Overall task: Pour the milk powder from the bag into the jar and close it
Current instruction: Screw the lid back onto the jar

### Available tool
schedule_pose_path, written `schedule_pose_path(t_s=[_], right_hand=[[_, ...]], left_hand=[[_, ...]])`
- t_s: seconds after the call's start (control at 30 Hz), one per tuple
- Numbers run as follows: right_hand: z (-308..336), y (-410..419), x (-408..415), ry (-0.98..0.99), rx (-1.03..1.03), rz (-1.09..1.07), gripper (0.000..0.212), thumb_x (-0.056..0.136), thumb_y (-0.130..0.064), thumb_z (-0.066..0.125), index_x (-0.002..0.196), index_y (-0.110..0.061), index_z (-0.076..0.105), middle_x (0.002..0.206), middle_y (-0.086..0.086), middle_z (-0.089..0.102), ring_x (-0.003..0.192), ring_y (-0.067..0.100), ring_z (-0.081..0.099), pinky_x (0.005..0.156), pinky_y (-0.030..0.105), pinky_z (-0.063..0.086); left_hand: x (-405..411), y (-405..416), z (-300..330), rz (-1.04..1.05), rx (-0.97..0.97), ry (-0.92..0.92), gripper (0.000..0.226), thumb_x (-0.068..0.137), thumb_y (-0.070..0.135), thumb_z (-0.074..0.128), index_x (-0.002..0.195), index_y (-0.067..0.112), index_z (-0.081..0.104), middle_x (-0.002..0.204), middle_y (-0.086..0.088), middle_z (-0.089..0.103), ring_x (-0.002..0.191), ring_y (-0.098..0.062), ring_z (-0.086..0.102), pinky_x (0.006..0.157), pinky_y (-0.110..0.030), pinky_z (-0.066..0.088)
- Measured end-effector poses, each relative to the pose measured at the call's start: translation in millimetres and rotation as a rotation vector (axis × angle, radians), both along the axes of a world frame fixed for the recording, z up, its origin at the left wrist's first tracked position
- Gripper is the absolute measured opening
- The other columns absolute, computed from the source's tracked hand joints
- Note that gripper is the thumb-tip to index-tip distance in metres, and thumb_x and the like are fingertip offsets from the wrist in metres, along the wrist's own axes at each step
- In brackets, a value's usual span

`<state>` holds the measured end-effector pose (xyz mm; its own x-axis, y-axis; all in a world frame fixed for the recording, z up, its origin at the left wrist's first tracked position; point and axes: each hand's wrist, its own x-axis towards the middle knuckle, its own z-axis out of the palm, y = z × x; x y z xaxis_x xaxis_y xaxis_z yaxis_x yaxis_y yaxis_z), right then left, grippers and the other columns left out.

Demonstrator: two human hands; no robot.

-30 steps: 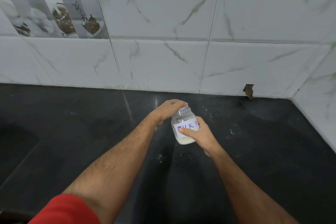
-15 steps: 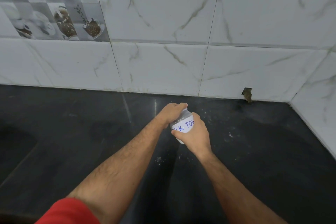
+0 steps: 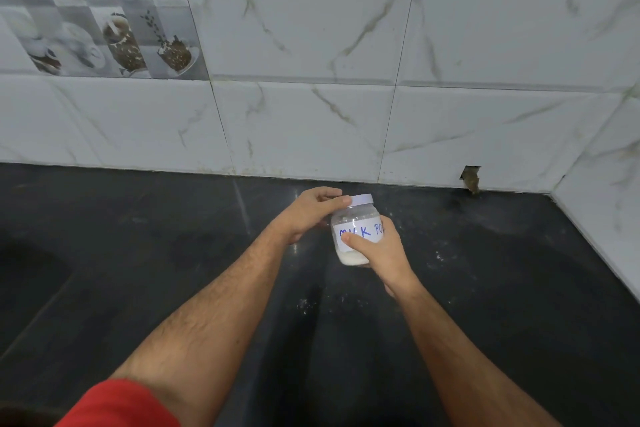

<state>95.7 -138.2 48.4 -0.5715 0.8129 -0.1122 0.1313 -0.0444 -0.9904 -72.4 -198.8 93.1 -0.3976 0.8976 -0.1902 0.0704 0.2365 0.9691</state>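
At frame centre, above the dark desk (image 3: pixel 138 253): jar (image 3: pixel 353 239) gripped by right hand (image 3: pixel 381 250) | left hand (image 3: pixel 311 215) fingers (image 3: pixel 341 200) pinch white lid (image 3: pixel 362 199) | step: closing | next: likely twist lid snug; bag unseen

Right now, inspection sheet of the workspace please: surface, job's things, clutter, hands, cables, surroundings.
Surface: black countertop, glossy, with scattered white powder specks in front of the jar and to its right.
Job's things: clear jar with a handwritten blue label, a little white powder at the bottom, white lid on top. Bag: nothing seen.
Clutter: nothing seen beyond the specks.
Hands: left hand grips the lid from the side; right hand wraps the jar body, thumb on the label. Whether the jar rests on the countertop cannot be told.
Cables: nothing seen.
Surroundings: white marble-look wall tiles, a patterned tile panel at upper left, a chipped hole at the wall base.
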Motion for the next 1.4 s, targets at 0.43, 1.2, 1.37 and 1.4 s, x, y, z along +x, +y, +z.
schedule_pose_path(t_s=[0.43, 1.2, 1.37, 1.4], right_hand=[[2.3, -7.3, -2.3, -0.110, 0.235, -0.073, 0.092, 0.053, -0.039, 0.093, 0.129, -0.029, 0.043, 0.112, -0.012, 0.061, 0.100, 0.009, 0.063, 0.083, 0.031, 0.058], [0.5, -8.7, 5.2, -0.051, 0.118, 0.088, 0.081, 0.064, -0.020, 0.089, 0.130, -0.025, 0.042, 0.114, -0.005, 0.063, 0.103, 0.013, 0.065, 0.073, 0.024, 0.057], [-7.4, -1.9, 13.5, -0.032, 0.093, 0.082, 0.088, 0.064, -0.016, 0.091, 0.135, -0.023, 0.039, 0.119, -0.003, 0.061, 0.108, 0.014, 0.063, 0.088, 0.031, 0.057], [-6.9, 0.4, 16.0, -0.025, 0.085, 0.064, 0.089, 0.067, -0.014, 0.090, 0.137, -0.023, 0.037, 0.120, -0.003, 0.060, 0.109, 0.013, 0.062, 0.088, 0.028, 0.056]], left_hand=[[25.0, 18.4, 17.9, -0.008, -0.128, 0.018, 0.093, 0.063, 0.079, 0.066, 0.130, 0.015, 0.056, 0.120, 0.000, 0.069, 0.101, -0.018, 0.067, 0.086, -0.035, 0.051], [39.9, 6.4, 6.7, 0.076, 0.108, -0.020, 0.062, 0.080, 0.028, 0.078, 0.135, 0.017, 0.052, 0.106, -0.012, 0.072, 0.084, -0.022, 0.074, 0.080, -0.035, 0.059], [43.0, 8.0, -9.0, 0.073, 0.064, -0.131, 0.094, 0.072, 0.072, 0.065, 0.144, 0.016, 0.039, 0.134, -0.014, 0.059, 0.110, -0.023, 0.066, 0.100, -0.041, 0.052], [44.6, 8.0, -15.2, 0.064, 0.061, -0.160, 0.093, 0.076, 0.077, 0.056, 0.141, 0.012, 0.043, 0.134, -0.015, 0.060, 0.114, -0.025, 0.065, 0.100, -0.040, 0.052]])
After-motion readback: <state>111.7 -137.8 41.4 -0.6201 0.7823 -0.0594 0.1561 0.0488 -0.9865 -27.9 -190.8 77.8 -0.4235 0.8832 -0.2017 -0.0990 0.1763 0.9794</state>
